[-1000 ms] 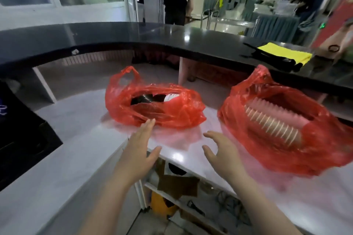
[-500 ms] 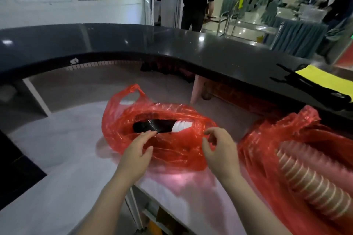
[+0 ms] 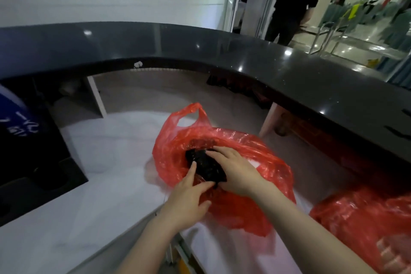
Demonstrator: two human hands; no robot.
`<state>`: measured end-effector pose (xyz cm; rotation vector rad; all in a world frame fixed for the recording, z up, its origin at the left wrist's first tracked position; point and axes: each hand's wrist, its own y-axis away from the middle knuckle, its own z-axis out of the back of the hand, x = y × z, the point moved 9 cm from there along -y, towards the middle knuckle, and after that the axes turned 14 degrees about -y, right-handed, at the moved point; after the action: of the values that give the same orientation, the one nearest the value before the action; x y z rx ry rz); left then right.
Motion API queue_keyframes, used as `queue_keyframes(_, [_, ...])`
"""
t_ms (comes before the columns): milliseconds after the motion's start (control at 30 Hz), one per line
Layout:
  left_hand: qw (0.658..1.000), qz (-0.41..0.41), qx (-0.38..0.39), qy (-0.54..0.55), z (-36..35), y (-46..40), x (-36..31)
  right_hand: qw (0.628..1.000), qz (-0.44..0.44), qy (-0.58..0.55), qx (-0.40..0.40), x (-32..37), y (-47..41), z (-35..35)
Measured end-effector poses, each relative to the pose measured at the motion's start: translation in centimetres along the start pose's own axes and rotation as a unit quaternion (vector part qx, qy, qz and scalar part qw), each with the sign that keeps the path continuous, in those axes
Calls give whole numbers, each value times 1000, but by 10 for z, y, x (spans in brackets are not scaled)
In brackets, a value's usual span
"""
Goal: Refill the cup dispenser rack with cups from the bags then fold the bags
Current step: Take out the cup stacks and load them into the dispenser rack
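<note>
both your hands are inside the mouth of the crinkled red plastic bag (image 3: 233,147) on the white table (image 3: 93,184): your right hand (image 3: 235,170) wraps the black plastic-wrapped cup bundle (image 3: 205,165), and your left hand (image 3: 186,198) pinches its near end, likely to lift it clear.

Both forearms bare, no sleeves; left hand (image 3: 184,198), right hand (image 3: 238,171) ungloved.

Two red plastic bags (image 3: 222,144) (image 3: 364,224) lie on one white counter (image 3: 100,196), two hands (image 3: 189,198) (image 3: 235,169) reach into the nearer bag, and one person (image 3: 293,4) stands beyond.
</note>
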<state>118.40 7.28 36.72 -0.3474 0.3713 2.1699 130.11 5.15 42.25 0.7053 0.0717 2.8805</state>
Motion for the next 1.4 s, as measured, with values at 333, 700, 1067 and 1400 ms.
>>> queue_keyframes(333, [1000,14,-11,14,1,17,13,994,60,23,86,10,-24,-16])
queue_keyframes(700, [994,27,-99,-36,21,33,5,991,99,-18,84,3,0,-6])
queue_keyframes(1067, [993,31,-105,-41,19,37,1,986,109,121,37,10,-15,-17])
queue_keyframes(1400, [985,52,-158,48,37,44,13,992,125,20,4,27,-17,-2])
